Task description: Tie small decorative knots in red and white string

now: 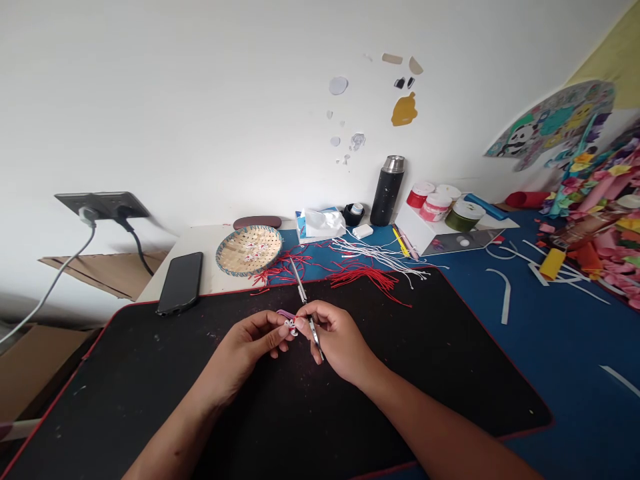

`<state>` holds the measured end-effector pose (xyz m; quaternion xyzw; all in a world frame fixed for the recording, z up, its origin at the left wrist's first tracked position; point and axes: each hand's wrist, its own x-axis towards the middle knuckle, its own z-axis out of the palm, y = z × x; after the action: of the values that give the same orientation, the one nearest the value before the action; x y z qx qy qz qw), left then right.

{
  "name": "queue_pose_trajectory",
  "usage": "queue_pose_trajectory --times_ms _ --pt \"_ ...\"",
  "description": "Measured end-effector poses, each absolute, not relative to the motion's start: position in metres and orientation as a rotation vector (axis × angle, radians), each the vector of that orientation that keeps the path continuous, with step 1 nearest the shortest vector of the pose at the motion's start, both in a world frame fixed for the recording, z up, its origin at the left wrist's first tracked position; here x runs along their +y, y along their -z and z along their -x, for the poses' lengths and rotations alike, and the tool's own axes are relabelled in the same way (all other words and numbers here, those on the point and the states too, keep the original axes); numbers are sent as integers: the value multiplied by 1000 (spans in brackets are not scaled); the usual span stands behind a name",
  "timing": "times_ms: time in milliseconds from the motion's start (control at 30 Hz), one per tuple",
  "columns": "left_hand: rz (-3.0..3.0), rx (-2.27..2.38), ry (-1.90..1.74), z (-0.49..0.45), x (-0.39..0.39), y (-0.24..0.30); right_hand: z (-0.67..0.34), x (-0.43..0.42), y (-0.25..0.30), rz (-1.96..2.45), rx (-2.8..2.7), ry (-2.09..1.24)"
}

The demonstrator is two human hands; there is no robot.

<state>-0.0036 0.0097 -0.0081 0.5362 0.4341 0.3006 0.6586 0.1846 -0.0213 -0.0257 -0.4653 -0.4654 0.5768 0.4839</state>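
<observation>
Both my hands meet over the middle of a black desk mat (150, 387). My left hand (250, 343) is closed in a pinch on a small purple and white paper piece (287, 320). My right hand (336, 337) is closed around thin metal tweezers (301, 291), whose shaft runs up and away from my fingers, and its fingertips touch the same paper piece. Red paper strips (367, 277) and white paper strips (375, 253) lie scattered just beyond my hands.
A woven basket (249, 249) and a black phone (181, 282) lie at the back left. A tissue box (320, 223), a black flask (387, 190), tape rolls (443, 203) and coloured paper scraps (600, 233) fill the back and right. Cables hang from a wall socket (103, 205).
</observation>
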Motion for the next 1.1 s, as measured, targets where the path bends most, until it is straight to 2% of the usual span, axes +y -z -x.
queue_pose_trajectory --times_ms 667,1100 --pt "-1614 1335 -751 -2 6 10 -182 -22 30 1190 -1193 -1404" --pt "-1453 1300 -856 -5 7 10 -178 -26 32 1150 -1226 -1397"
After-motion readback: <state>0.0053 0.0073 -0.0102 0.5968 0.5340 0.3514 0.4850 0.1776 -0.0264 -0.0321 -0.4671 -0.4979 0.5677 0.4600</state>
